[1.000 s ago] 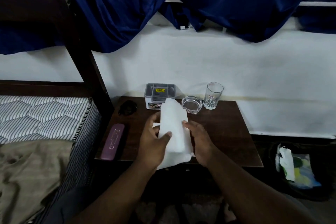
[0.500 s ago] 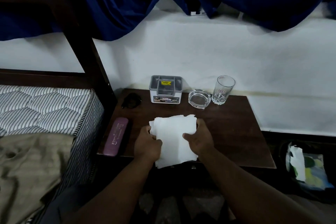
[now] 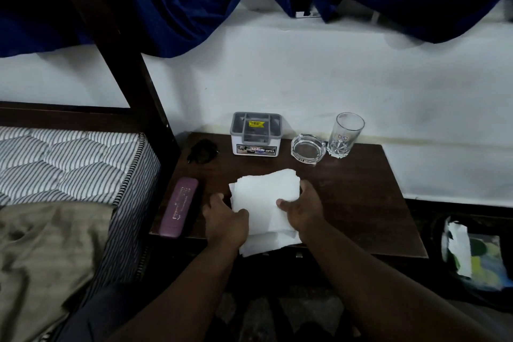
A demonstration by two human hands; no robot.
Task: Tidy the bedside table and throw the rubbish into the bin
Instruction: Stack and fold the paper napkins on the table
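Dark bedside table point(image 3: 361, 189) bears a white paper stack point(image 3: 263, 197), pinched between left grip point(image 3: 226, 221) and right grip point(image 3: 302, 211).

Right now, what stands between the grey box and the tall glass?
An ashtray stands between the box and the glass; the head view shows it.

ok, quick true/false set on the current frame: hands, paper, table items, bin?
1. The left hand and the right hand both grip the paper stack. True.
2. The glass lies on its side. False: it stands upright, right of the ashtray.
3. The purple case lies along the left edge of the table. True.
4. The bin is empty. False: it holds rubbish.
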